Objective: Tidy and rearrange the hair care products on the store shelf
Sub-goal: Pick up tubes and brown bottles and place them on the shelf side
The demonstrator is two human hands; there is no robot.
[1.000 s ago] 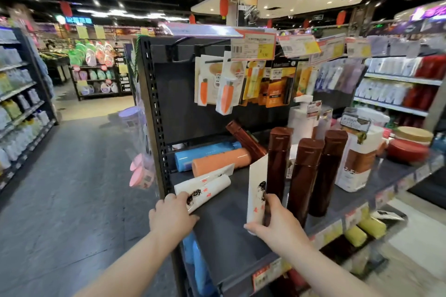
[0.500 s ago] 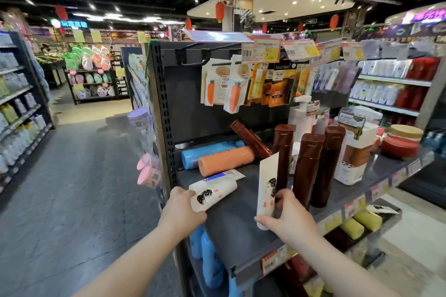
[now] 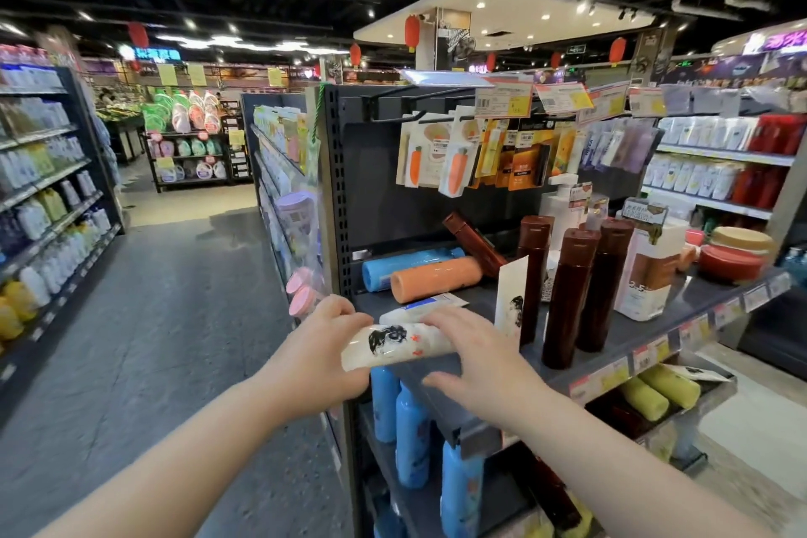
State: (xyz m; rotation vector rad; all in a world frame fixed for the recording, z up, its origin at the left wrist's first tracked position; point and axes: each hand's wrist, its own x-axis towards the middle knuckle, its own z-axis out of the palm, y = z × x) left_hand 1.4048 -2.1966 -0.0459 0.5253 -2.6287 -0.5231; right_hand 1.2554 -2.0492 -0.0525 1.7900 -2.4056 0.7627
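Note:
My left hand (image 3: 321,356) grips a white tube with a black ink drawing (image 3: 395,345), held sideways just above the front left corner of the dark shelf (image 3: 629,334). My right hand (image 3: 478,356) reaches over the tube's right end, fingers spread and touching it. A second white tube (image 3: 425,307) lies on the shelf behind it. Another white tube (image 3: 512,301) stands upright against three tall brown bottles (image 3: 570,297). Behind these lie an orange tube (image 3: 434,277) and a blue tube (image 3: 406,266), and a brown bottle (image 3: 474,242) leans on them.
A white pump bottle (image 3: 561,203) and a white-and-brown carton (image 3: 646,275) stand farther right, with red jars (image 3: 733,260) beyond. Carded goods (image 3: 454,162) hang on hooks above. Blue bottles (image 3: 412,437) and yellow tubes (image 3: 659,391) fill the shelf below. An aisle (image 3: 153,319) runs on the left.
My right hand let go of the upright white tube, which stays standing, and moved left onto the tube in my left hand. My left hand lifted that tube off the shelf.

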